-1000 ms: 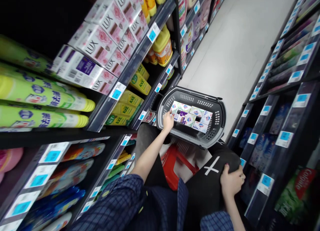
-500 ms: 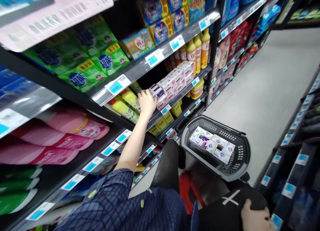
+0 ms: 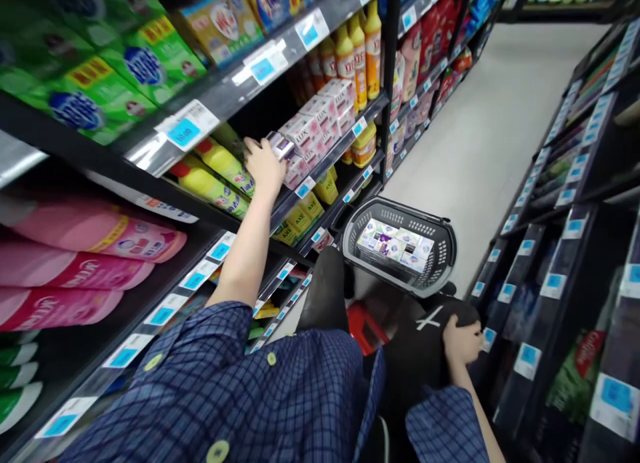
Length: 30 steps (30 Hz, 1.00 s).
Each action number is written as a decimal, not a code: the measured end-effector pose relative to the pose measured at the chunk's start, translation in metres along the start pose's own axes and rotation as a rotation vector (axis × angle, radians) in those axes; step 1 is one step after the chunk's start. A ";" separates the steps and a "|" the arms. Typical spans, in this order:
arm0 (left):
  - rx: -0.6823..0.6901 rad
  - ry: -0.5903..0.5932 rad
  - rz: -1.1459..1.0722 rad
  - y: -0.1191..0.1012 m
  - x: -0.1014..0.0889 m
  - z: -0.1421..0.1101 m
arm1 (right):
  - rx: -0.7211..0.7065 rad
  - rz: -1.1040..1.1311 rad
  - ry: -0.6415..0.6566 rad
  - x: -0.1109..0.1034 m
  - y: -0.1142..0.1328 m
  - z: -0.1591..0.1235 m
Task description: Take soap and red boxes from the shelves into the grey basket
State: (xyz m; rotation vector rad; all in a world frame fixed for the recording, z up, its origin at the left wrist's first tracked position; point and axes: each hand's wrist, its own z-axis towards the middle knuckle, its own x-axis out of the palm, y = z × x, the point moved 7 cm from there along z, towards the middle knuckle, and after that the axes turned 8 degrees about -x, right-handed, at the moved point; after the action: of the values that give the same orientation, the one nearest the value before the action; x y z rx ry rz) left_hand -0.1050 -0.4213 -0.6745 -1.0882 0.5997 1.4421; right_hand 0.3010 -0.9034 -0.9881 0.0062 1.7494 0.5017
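Observation:
My left hand (image 3: 264, 166) reaches onto the shelf, its fingers closed around a purple-and-white soap box (image 3: 281, 145). That box is at the near end of stacked pink Lux soap boxes (image 3: 316, 126); the hand partly hides it, and I cannot tell whether it rests on them. Yellow bottles with red caps (image 3: 220, 176) lie just left of the hand. My right hand (image 3: 463, 341) rests on my right knee with its fingers curled and nothing visible in them. Beyond my knees stands a dark shopping basket (image 3: 400, 213), holding several soap boxes (image 3: 397, 243).
Green detergent boxes (image 3: 115, 76) sit on the shelf above, whose metal edge (image 3: 240, 79) overhangs my left arm. Yellow AXE packs (image 3: 300, 216) are below. Another rack (image 3: 550, 276) runs along the right, across the aisle floor (image 3: 520, 96). Something red (image 3: 367, 326) lies under me.
The view has shifted, so the shelf and basket appear farther left and higher. My left hand stays at the purple-and-white soap box. More of my right forearm shows, the hand still on the knee.

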 end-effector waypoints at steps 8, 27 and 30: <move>0.014 0.575 -0.876 0.011 -0.016 -0.118 | -0.002 0.004 0.026 -0.011 0.017 -0.006; 0.174 1.454 -1.473 -0.020 -0.030 -0.313 | -1.040 0.961 0.634 -0.130 0.220 -0.132; -0.139 1.698 -1.417 -0.015 -0.018 -0.325 | -1.172 0.906 0.524 -0.138 0.229 -0.136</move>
State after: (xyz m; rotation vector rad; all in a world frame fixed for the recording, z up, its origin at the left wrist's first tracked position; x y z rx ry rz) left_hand -0.0028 -0.7051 -0.7969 -2.0404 0.5320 -0.9098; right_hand 0.1477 -0.7781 -0.7623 -0.1811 1.6085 2.2907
